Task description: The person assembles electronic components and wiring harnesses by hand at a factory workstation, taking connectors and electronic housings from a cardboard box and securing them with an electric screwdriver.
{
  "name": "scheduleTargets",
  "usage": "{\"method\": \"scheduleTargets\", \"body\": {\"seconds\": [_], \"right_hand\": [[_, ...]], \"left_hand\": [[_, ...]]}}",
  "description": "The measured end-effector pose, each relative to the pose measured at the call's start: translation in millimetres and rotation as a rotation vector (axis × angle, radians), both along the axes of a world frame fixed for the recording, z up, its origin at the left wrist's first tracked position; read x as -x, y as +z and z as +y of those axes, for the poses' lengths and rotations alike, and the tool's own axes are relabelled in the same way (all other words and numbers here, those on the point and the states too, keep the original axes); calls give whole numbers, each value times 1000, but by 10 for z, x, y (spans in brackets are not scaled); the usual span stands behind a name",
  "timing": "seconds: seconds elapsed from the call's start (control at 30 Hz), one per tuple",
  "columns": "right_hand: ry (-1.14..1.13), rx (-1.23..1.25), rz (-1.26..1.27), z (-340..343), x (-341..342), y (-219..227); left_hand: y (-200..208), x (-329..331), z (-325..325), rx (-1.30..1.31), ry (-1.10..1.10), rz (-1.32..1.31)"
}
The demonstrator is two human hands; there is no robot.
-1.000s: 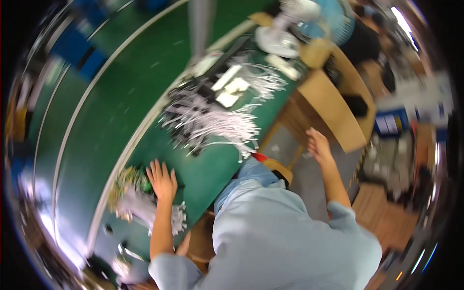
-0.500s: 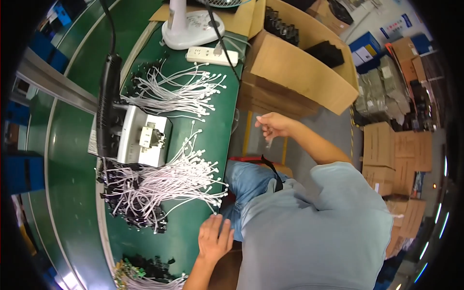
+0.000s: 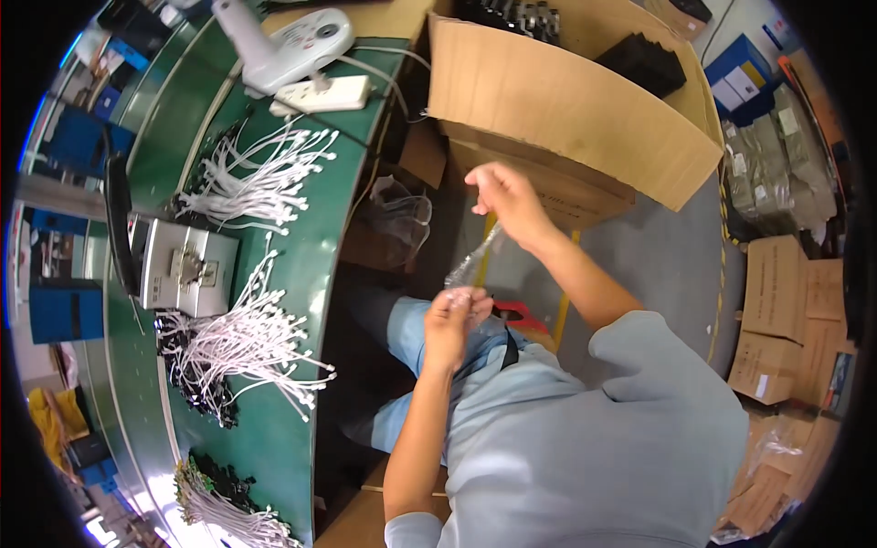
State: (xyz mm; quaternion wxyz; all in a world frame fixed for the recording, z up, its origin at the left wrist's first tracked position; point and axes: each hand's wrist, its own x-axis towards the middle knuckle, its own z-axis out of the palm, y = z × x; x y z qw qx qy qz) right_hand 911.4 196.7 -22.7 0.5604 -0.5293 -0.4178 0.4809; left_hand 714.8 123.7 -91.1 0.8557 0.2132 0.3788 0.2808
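Partly hidden clear plastic point(image 3: 472, 261), left hand point(image 3: 448, 327) pinching it, right hand point(image 3: 513, 210) curled, grip unclear.

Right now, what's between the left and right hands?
A crumpled strip of clear plastic, slanting from the left hand toward the right hand; the head view shows it.
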Motion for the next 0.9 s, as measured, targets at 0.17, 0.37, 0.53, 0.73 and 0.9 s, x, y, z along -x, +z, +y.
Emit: {"method": "scheduleTargets", "body": {"seconds": [0.17, 0.37, 0.53, 0.73, 0.9], "right_hand": [[311, -206, -484, -760, 85, -1109], [277, 524, 62, -491, -67, -1539], [16, 594, -146, 1500, -185, -2278], [-336, 368, -140, 2765, -77, -2418], [-376, 54, -674, 1370, 511, -2640]], "left_hand": [[-16, -487, 254, 128, 409, 14], [-365, -280, 246, 359, 140, 80], [-430, 382, 221, 35, 424, 359], [-800, 1209, -124, -9, 566, 883], [-1113, 1219, -333, -168, 479, 1035]]}}
